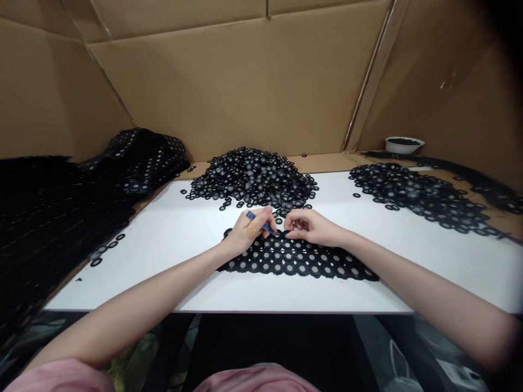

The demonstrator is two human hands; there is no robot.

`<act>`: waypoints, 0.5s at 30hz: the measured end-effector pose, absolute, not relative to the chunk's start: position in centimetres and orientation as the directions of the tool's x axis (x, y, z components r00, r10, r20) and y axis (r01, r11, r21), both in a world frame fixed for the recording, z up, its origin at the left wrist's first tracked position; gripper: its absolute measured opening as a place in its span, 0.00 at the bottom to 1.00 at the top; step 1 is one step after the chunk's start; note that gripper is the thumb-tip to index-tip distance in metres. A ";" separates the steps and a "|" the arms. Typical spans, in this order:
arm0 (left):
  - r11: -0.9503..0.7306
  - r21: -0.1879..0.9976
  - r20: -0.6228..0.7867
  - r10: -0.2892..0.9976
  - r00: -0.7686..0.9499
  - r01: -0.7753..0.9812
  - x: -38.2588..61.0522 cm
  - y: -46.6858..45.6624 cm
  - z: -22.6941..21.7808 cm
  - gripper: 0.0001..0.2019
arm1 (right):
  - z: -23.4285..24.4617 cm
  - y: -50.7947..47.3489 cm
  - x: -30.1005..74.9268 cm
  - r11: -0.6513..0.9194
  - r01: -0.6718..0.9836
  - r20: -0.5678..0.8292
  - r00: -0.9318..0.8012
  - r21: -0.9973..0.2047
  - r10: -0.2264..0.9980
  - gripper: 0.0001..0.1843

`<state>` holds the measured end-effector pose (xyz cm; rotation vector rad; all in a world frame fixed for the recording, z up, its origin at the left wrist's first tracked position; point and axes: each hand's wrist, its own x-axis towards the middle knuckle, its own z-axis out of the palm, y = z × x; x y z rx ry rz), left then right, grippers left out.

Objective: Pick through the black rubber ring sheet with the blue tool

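Note:
A black sheet (296, 268) of joined round pieces with pale centres lies on the white table in front of me. My left hand (247, 233) is closed around a slim blue tool (250, 215), whose tip points at the sheet's far edge. What kind of tool it is, I cannot make out. Opposite it, my right hand (314, 226) has its fingers curled and pinched at the same edge; anything between the fingertips is hidden. Just beyond both hands, a few loose black rings (279, 221) trail from a large heap (253, 177) of the same rings.
A second spread of black ring pieces (417, 190) covers the table's right side. Dark sheets (151, 155) are piled at the left, near several stray rings (96, 262). A white bowl (402, 145) with dark contents stands at back right. Cardboard walls (229, 87) enclose the table (196, 299).

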<state>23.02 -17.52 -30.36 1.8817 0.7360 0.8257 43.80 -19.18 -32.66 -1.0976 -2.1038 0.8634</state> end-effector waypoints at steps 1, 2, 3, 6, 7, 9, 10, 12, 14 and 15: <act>-0.403 0.903 0.243 0.769 0.592 0.152 23.0 -17.5 -30.5 0.27 | -32.7 -19.2 43.8 0.445 0.455 0.214 -0.473 -0.772 0.855 0.05; -0.407 0.899 0.242 0.769 0.591 0.162 23.0 -17.4 -30.6 0.26 | -32.7 -19.2 43.7 0.445 0.451 0.215 -0.475 -0.773 0.854 0.05; -0.409 0.896 0.237 0.770 0.592 0.174 23.0 -17.4 -30.7 0.26 | -32.7 -19.2 43.7 0.447 0.449 0.216 -0.477 -0.774 0.852 0.05; -0.422 0.887 0.236 0.763 0.601 0.187 22.9 -17.3 -30.8 0.25 | -32.7 -19.2 43.7 0.454 0.450 0.220 -0.481 -0.769 0.849 0.04; -0.429 0.884 0.242 0.758 0.606 0.183 22.9 -17.3 -30.7 0.25 | -32.7 -19.2 43.7 0.459 0.452 0.224 -0.481 -0.765 0.848 0.04; -0.446 0.877 0.252 0.744 0.618 0.179 22.9 -17.4 -30.7 0.23 | -32.7 -19.2 43.7 0.464 0.457 0.230 -0.479 -0.759 0.847 0.04; -0.456 0.871 0.255 0.737 0.625 0.182 22.9 -17.4 -30.6 0.23 | -32.8 -19.2 43.7 0.466 0.458 0.233 -0.477 -0.757 0.848 0.04; -0.487 0.849 0.262 0.725 0.637 0.204 23.0 -17.6 -30.5 0.21 | -32.8 -19.1 43.7 0.470 0.456 0.239 -0.475 -0.756 0.847 0.05; -0.523 0.822 0.276 0.712 0.645 0.226 23.1 -17.8 -30.3 0.20 | -32.9 -19.1 43.7 0.471 0.450 0.243 -0.475 -0.758 0.846 0.05; -0.538 0.809 0.281 0.707 0.649 0.236 23.2 -17.8 -30.3 0.20 | -32.9 -19.1 43.6 0.471 0.449 0.243 -0.475 -0.760 0.846 0.05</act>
